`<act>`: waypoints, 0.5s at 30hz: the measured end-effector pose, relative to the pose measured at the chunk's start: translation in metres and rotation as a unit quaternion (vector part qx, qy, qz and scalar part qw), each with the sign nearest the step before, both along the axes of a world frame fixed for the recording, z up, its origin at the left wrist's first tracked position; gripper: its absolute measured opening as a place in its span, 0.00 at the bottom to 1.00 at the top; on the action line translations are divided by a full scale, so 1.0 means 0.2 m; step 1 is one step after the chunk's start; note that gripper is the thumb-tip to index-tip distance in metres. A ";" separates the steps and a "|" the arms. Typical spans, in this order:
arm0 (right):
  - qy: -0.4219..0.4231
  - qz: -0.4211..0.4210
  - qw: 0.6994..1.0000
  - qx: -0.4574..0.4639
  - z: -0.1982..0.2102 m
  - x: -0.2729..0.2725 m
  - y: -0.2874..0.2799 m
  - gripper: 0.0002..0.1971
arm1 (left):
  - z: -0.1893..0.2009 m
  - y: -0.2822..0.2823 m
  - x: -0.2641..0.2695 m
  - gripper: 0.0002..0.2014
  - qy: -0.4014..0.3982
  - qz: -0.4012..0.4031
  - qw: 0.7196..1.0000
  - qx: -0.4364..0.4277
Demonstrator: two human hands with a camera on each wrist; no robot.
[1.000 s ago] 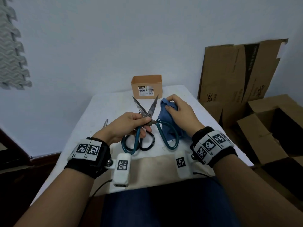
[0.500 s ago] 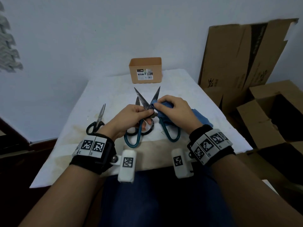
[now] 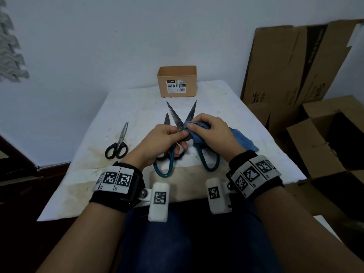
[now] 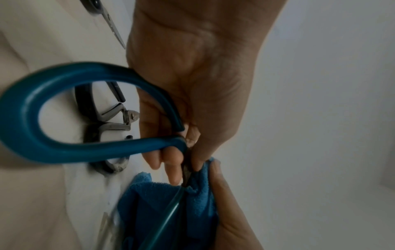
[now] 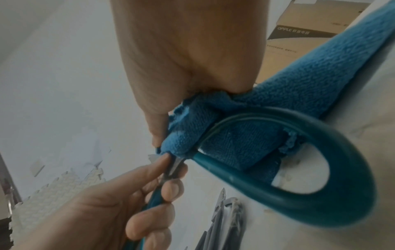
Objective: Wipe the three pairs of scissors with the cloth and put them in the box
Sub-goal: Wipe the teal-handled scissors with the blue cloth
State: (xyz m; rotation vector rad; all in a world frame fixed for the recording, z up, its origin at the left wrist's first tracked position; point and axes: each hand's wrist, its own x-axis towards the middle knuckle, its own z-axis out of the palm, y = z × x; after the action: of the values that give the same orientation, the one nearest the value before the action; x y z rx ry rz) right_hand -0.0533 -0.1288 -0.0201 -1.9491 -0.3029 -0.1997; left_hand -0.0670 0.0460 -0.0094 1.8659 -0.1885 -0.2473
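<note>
The left hand (image 3: 165, 137) grips the teal scissors (image 3: 178, 123) at the pivot, blades spread; the right hand (image 3: 208, 128) pinches the cloth (image 3: 199, 134) round one blade (a slip could nick fingertips). The box (image 3: 177, 81) waits beyond.

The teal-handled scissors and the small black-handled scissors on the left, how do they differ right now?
The teal-handled scissors are held up with blades spread open; the black-handled scissors lie flat on the table, blades closed. The teal pair is larger, with wide loop handles; the black pair is slimmer, with small loops. The left hand grips the teal pair while the right hand presses the blue cloth to it; nothing touches the black pair. Both point away from the person.
</note>
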 end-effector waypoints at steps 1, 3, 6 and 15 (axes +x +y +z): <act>0.000 -0.002 1.000 0.001 0.00 0.00 0.00 0.10 | 0.00 0.00 0.00 0.12 -0.001 -0.002 1.000 0.001; 0.006 -0.018 1.000 0.002 -0.01 0.01 0.01 0.10 | 0.00 -0.01 0.00 0.12 -0.004 -0.003 1.000 0.002; 0.031 -0.044 0.999 0.003 -0.01 0.02 0.01 0.14 | 0.01 -0.01 0.00 0.12 -0.007 -0.007 1.000 0.003; 0.028 -0.020 0.998 -0.056 0.00 0.02 0.01 0.18 | 0.00 0.00 0.00 0.12 -0.041 -0.009 0.999 0.017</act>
State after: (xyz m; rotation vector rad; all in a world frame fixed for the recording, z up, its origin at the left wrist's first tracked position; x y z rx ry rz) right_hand -0.0502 -0.1270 -0.0198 -2.0693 -0.2437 -0.1560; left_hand -0.0663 0.0467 -0.0092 1.9109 -0.2596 -0.1873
